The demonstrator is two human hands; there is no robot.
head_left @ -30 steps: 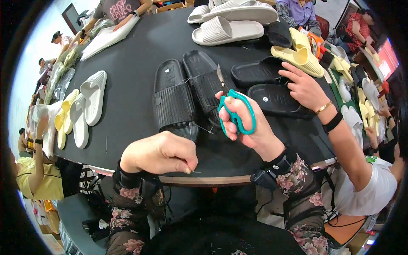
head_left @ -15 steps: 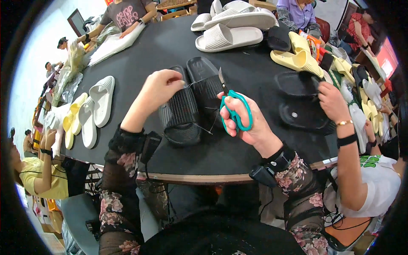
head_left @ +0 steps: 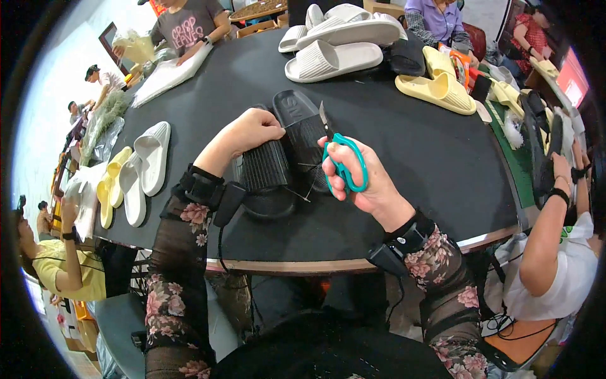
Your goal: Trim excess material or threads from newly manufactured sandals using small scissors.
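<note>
1. Left hand [head_left: 254, 131]: fingers drawn into a narrow pinch above the strap of the left black slipper [head_left: 265, 169]; whether a filament lies between the fingertips cannot be told.
2. Right hand [head_left: 374, 182]: curled around the teal handles of the scissors [head_left: 346, 163]; blades pointing upward, beside the right black slipper [head_left: 305, 134].
3. Black slippers: side by side on the dark table [head_left: 416, 218]; straps ribbed; thin filament [head_left: 304, 197] protruding near the left one's open end.

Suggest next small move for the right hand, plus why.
Perhaps ease the scissors toward the left hand, which seems to pinch beside a thin strand between the black slippers; the right hand holds the blades apart from that strand.
</note>
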